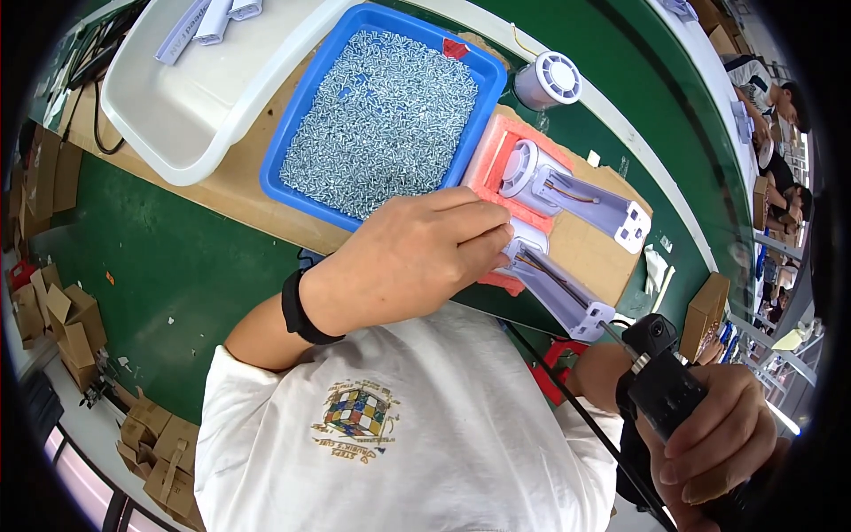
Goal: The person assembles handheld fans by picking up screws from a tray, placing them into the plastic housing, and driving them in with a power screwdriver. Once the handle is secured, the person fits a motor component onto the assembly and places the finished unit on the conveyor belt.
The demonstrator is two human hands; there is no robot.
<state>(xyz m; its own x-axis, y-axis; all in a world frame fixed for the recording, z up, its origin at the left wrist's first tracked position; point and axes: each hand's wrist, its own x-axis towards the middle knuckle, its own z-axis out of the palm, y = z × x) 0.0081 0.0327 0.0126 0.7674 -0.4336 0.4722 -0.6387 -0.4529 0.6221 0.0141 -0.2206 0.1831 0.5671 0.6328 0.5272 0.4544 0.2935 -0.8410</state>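
Note:
My left hand point(417, 257) rests on the near white plastic part point(554, 288), fingers pinched together at its round end; whether a screw sits between the fingertips is hidden. My right hand point(714, 443) grips a black electric screwdriver point(660, 377), its bit touching the near part's square end. A second white part point(567, 191) with a round fan-like end lies beside it. Both parts sit in a pink foam holder point(496, 155) on a cardboard sheet point(589, 248). A blue tray point(386, 111) full of small silver screws stands just beyond my left hand.
A white tray point(191, 93) with folded white pieces sits at the far left. A round white part point(548, 80) lies on the green table point(168, 266). Cardboard boxes point(62, 324) crowd the floor at left. Other people point(776, 97) work at the far right.

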